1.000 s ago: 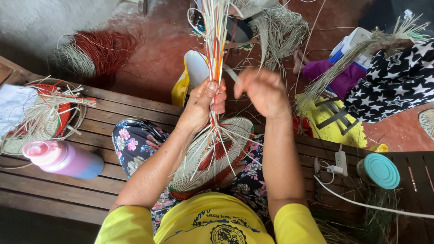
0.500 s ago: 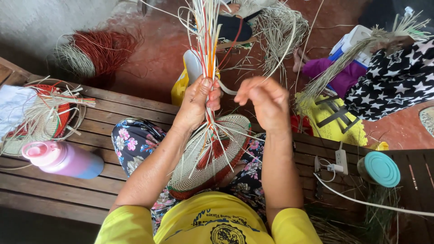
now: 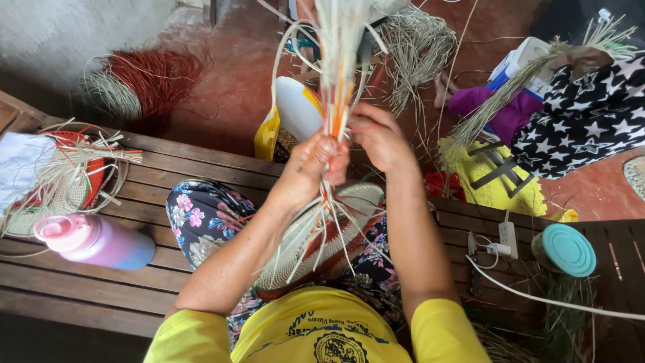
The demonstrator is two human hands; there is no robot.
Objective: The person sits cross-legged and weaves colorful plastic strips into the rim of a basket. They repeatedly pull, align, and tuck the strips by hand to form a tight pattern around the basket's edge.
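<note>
My left hand (image 3: 310,169) grips a bundle of pale and orange straw strands (image 3: 339,60) that stands upright in front of me. My right hand (image 3: 380,138) pinches strands of the same bundle just beside the left, fingers touching it. Below the hands the strands fan out into a round woven straw piece (image 3: 306,255) with a red band, resting on my lap over floral trousers.
I sit on a dark wooden slatted bench (image 3: 168,168). A pink bottle (image 3: 94,240) and a half-woven red and pale basket (image 3: 60,171) lie at the left. A teal-lidded jar (image 3: 566,250) and a white plug with cable (image 3: 505,238) sit at the right. Straw heaps (image 3: 141,84) lie on the red floor.
My right hand has moved left and closed in on the bundle next to my left hand. The bundle stays upright.
</note>
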